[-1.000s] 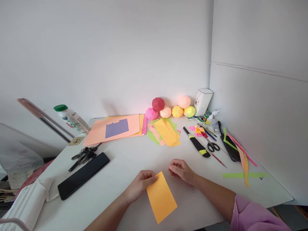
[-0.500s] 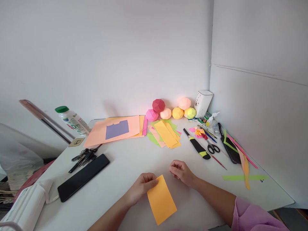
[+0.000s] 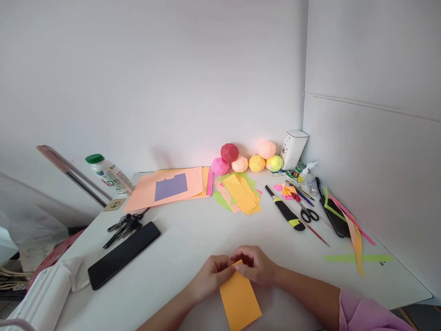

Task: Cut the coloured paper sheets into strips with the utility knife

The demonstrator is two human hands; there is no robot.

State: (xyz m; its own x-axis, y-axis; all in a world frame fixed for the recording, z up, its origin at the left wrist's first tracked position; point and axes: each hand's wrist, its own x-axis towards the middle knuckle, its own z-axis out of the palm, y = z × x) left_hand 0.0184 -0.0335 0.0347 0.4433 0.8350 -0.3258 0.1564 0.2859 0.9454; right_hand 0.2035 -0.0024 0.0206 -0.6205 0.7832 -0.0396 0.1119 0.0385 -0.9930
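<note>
An orange rectangle of paper (image 3: 240, 299) hangs slanted over the near part of the table. My left hand (image 3: 215, 276) pinches its upper left corner between thumb and fingers. On the upper right corner of the same paper, my right hand (image 3: 257, 265) also closes its thumb and fingertips. Both hands almost touch at the paper's top edge, and the fingers behind it are hidden. Beyond them lies a loose pile of orange, green and pink paper pieces (image 3: 241, 193).
Left are a black phone (image 3: 124, 255), keys (image 3: 127, 225) and stacked coloured sheets (image 3: 144, 193). Faceted paper balls (image 3: 229, 153) line the wall. To the right lie a utility knife (image 3: 285, 211), scissors (image 3: 309, 214), a glue bottle (image 3: 305, 173) and paper strips (image 3: 358, 258).
My right hand has moved left and down to the orange paper and taken hold of its top edge. The view has shifted slightly.
</note>
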